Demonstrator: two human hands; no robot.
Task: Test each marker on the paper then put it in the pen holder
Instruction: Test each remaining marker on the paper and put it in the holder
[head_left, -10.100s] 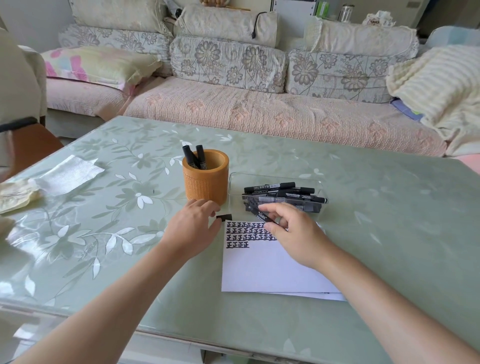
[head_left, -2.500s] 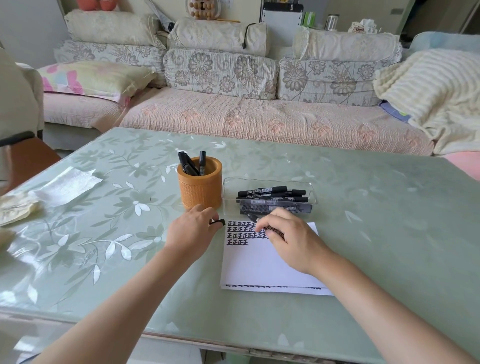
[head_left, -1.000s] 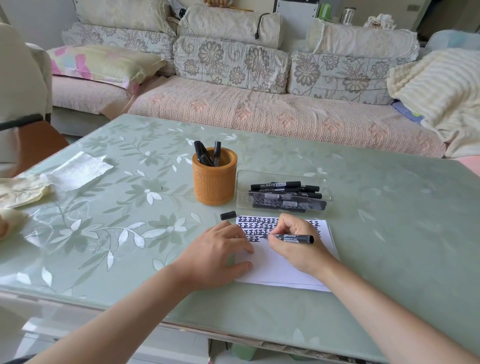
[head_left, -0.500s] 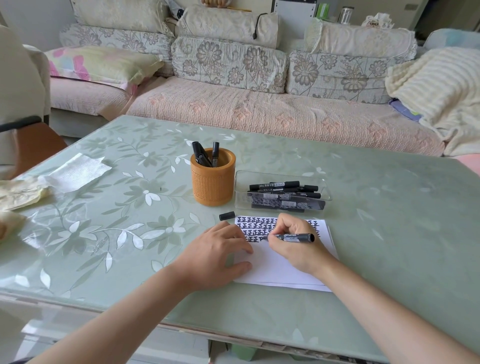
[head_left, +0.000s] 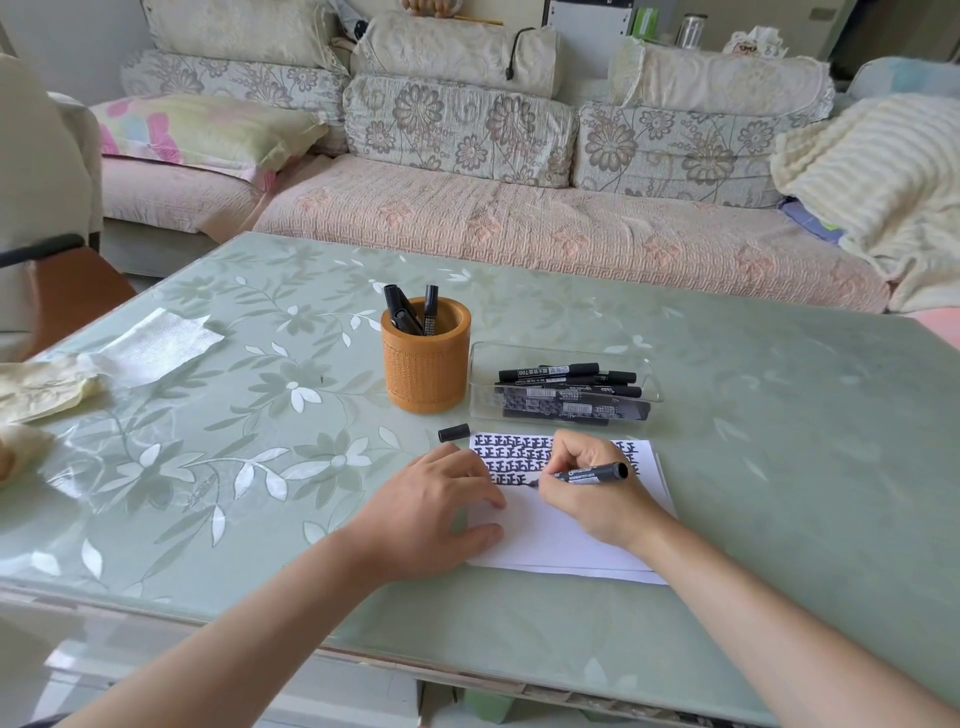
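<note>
My right hand (head_left: 587, 493) grips an uncapped black marker (head_left: 589, 474), its tip touching the white paper (head_left: 561, 540) at the end of the third row of black marks. My left hand (head_left: 431, 514) lies flat, fingers spread, pressing the paper's left edge. The marker's black cap (head_left: 453, 433) lies on the table just beyond the paper's top left corner. An orange pen holder (head_left: 426, 361) stands behind it with three black markers inside. To its right a clear tray (head_left: 561, 348) holds several more black markers (head_left: 569, 387).
The green glass table (head_left: 753, 415) has a white tissue (head_left: 156, 345) and a crumpled yellowish cloth (head_left: 41, 387) at its left. A floral sofa (head_left: 519, 208) runs along the far side, and a chair (head_left: 57, 291) stands at the left.
Over ten seconds my right hand took a marker from the tray; my left hand put its cap down and moved onto the paper. In the last second the tip moved slightly while writing.
</note>
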